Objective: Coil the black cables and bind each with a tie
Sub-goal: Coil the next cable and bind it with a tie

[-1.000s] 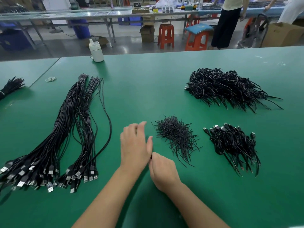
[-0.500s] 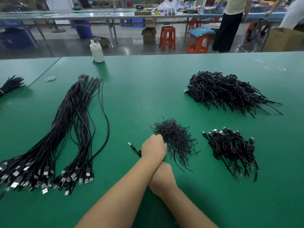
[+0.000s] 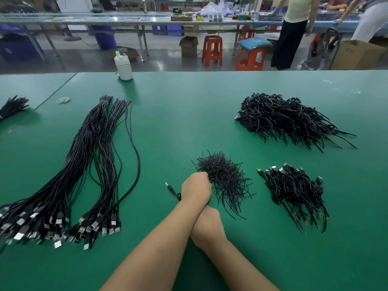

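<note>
The left hand (image 3: pixel 196 186) reaches across the right hand (image 3: pixel 206 226) into the heap of ties (image 3: pixel 223 178), fingers curled in it, likely to pick one. The right hand lies under that arm; whether it pinches the coiled cable (image 3: pixel 173 190) cannot be told. The cable's plug sticks out left of the left hand and points up-left, away from the person. Loose long cables (image 3: pixel 88 164) lie far left on the desk (image 3: pixel 178 114).

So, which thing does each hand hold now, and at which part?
The left hand reaches into the tie pile; a cable emerges beneath it. Fingers hidden: cannot tell. The right hand is covered.
</note>
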